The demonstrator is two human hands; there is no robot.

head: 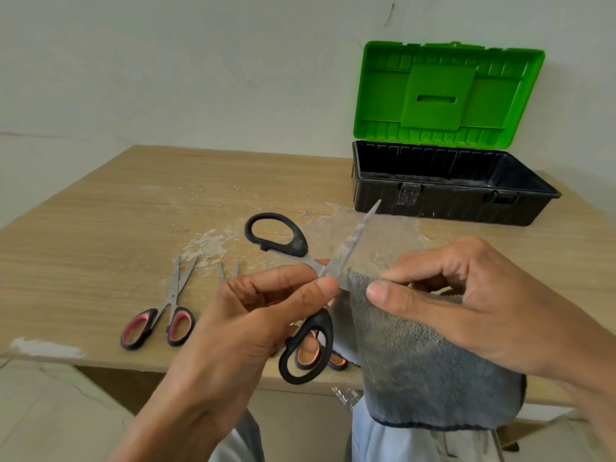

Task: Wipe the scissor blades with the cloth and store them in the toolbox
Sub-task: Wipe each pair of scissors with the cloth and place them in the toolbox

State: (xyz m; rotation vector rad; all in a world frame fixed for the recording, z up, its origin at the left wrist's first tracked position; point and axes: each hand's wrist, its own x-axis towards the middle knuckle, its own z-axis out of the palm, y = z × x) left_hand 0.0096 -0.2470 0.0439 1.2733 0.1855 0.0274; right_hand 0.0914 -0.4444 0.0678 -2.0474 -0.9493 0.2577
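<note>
Head view. The left hand [266,308] pinches the black-handled scissors [346,251] at the pivot, between thumb and fingertips, and holds them above the near edge of the tabletop [100,235]. The scissors are spread open. One blade points up and to the far right, towards the toolbox [450,201]; the other blade is not clearly visible.

The right hand [466,301] grips the grey cloth [426,368], with thumb and forefinger pinching its top edge. The upper corner of the cloth sits against the base of the raised blade, and the rest hangs below the hand.

The toolbox stands at the far right of the tabletop, its green lid [443,91] upright and open.

Pink-handled scissors [172,295] lie slightly open on the left. Orange-handled scissors [306,358] lie partly hidden behind the left hand. White residue [206,243] marks the centre of the tabletop.
</note>
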